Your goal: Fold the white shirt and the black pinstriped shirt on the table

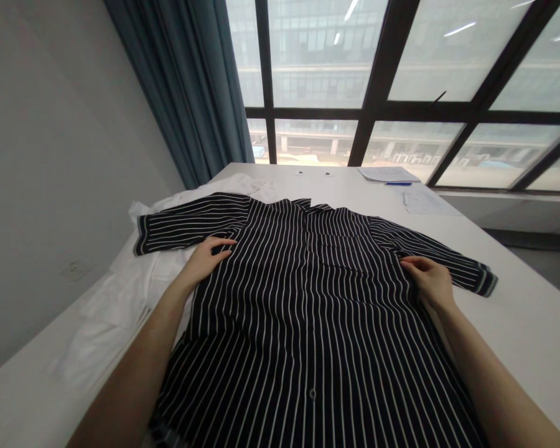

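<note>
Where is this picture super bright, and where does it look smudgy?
Head view: brightest through the window, with white light streaks on its glass; head view: the crumpled white material looks smudgy, while the striped button-up shirt looks clearer.

No text, label, brand or number can be read. On the paper [388, 175] and on the sheet [430, 203], the marks are too faint for reading.

Bare forearms [142, 342], slim wrists [185, 281], bare grip [204, 260]
</note>
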`<state>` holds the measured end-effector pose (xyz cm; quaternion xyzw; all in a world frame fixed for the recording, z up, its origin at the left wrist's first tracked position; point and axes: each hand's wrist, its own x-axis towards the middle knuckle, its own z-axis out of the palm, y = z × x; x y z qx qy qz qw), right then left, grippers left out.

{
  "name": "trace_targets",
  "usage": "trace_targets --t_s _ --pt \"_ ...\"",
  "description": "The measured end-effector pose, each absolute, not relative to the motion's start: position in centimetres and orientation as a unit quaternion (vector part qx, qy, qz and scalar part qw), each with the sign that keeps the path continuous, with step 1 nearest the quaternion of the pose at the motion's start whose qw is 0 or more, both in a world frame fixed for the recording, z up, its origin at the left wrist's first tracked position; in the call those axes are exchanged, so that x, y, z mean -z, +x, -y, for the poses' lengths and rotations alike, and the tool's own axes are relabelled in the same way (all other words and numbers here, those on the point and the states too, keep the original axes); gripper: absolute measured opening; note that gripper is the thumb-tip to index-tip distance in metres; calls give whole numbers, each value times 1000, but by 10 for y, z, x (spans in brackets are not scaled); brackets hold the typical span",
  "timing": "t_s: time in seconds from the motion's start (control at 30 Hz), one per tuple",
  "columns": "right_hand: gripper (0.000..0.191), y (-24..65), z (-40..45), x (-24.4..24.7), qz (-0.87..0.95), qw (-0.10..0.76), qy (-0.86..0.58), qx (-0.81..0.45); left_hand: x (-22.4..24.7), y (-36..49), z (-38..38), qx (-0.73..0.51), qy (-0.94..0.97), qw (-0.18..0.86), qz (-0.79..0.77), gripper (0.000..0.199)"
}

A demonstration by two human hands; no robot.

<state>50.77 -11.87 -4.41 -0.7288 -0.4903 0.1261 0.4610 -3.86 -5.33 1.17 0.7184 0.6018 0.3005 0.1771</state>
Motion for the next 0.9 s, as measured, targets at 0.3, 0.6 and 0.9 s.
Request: trace_targets --t_s 0.3,0.6,0.9 --pt "32 514 121 51 538 398 -742 -31 5 -39 46 -265 711 119 -640 42" --pt "33 469 118 11 698 301 -650 -13 -35 13 87 -184 767 -88 -609 33" --pt "54 373 127 48 814 71 -576 -22 21 109 87 -13 888 111 -447 72"
